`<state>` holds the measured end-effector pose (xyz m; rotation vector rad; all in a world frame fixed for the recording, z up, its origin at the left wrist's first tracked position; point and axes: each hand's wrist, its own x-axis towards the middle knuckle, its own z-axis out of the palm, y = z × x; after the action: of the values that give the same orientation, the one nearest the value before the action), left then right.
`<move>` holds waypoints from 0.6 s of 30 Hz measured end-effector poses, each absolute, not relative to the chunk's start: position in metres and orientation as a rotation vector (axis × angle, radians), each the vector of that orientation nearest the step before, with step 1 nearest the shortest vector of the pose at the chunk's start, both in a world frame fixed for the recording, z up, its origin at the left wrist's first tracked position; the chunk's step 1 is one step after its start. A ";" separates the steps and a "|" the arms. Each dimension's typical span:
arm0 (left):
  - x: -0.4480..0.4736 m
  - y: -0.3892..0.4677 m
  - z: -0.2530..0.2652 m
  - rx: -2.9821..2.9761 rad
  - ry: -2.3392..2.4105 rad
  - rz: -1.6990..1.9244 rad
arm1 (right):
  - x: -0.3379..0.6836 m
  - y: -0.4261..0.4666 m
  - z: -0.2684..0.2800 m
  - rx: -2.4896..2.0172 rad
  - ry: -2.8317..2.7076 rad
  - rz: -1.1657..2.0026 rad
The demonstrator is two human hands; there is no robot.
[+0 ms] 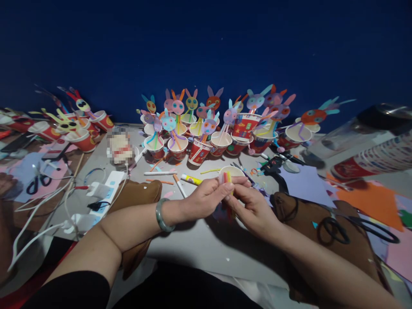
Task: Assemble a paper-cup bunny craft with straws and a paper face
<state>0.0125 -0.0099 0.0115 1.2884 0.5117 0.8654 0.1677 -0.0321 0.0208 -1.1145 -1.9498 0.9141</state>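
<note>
My left hand (206, 198), with a green bangle (165, 214) on its wrist, is closed on a small yellow, orange and pink piece (228, 177). My right hand (255, 208) meets it from the other side, its fingers closed on the lower part of the same piece. The fingers cover most of it, so its exact kind does not show. Just beyond my hands lie a yellow glue stick (191, 179) and a white paper cup (232, 171). A white pen (160, 173) rests farther left.
Paper cups with rabbit-headed figures (178, 141) stand in rows along the blue wall. A power strip (107, 193) with cables lies left. Coloured paper (370, 206), black-handled scissors (334, 229) and stacked cups (376, 154) are at right. Another person's hand (8, 189) shows far left.
</note>
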 end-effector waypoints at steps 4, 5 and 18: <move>0.013 -0.004 0.009 1.176 0.554 0.905 | 0.170 -0.029 0.015 -1.154 -2.042 0.860; 0.012 -0.002 0.007 1.135 0.574 0.910 | 0.171 -0.028 0.013 -1.171 -2.072 0.834; 0.013 0.011 -0.002 0.882 0.751 0.978 | 0.175 -0.030 0.004 -1.252 -2.178 0.343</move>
<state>0.0131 0.0106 -0.0018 0.8824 0.7514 0.9781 0.1751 -0.0303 0.0044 -1.2518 -2.1778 0.3430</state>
